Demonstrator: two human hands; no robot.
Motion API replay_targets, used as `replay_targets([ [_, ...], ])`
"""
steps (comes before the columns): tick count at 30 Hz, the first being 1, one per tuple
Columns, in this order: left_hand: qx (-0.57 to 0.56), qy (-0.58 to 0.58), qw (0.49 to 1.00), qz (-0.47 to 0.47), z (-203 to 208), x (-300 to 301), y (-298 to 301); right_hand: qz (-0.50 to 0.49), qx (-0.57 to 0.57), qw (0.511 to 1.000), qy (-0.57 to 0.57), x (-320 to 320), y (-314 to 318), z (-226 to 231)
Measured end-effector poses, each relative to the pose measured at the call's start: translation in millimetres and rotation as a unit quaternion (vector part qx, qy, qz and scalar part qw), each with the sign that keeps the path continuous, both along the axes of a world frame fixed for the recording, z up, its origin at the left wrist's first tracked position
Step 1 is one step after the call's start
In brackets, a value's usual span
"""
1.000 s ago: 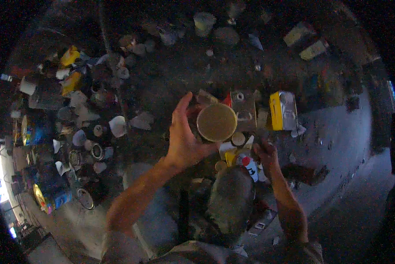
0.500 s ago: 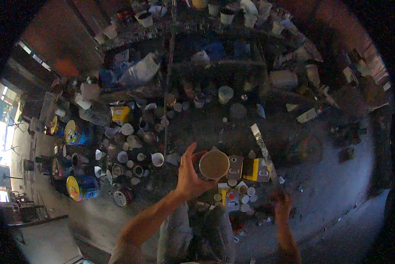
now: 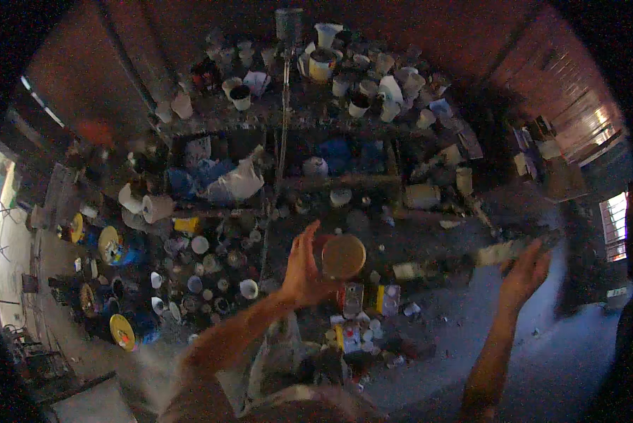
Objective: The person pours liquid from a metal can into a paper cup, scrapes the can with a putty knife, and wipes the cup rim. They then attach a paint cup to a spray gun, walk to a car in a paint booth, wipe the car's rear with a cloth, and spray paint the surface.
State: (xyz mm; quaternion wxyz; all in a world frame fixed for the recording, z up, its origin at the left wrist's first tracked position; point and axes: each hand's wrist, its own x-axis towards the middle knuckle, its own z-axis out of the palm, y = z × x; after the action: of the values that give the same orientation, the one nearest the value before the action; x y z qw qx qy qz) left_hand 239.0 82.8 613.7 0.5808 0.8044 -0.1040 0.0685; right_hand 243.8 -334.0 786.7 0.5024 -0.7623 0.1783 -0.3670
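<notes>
My left hand (image 3: 303, 271) is wrapped around the side of a round can-like container (image 3: 343, 256), held up in front of my knees. Its round face is brownish; whether that is a lid or its contents I cannot tell. To the right, my right hand (image 3: 526, 273) is closed at the near end of a long, flat, pale stick (image 3: 496, 254) crusted with dark stains. The stick lies nearly level, smeared by motion, and its far end points left toward the container without touching it.
Rectangular grey-and-yellow tins (image 3: 388, 299) and several small round lids or cups (image 3: 368, 335) are below the container. Many cups and pots (image 3: 248, 288) crowd the left, beside large yellow-topped drums (image 3: 124, 332). A shelf (image 3: 224, 121) with buckets spans the back.
My right hand has risen and moved right, swinging the stick from steep to nearly level. My left hand keeps its hold on the container. The view has tilted up, showing more shelf.
</notes>
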Motion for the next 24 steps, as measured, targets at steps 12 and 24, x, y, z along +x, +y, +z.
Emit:
replay_targets([
  [12,0.055,-0.123,0.991,-0.013,60,124,55,0.22,-0.082,0.956,-0.177,111,173,134],
  [24,0.106,-0.109,0.986,0.065,66,198,69,0.409,-0.228,0.876,-0.117,238,299,122],
])
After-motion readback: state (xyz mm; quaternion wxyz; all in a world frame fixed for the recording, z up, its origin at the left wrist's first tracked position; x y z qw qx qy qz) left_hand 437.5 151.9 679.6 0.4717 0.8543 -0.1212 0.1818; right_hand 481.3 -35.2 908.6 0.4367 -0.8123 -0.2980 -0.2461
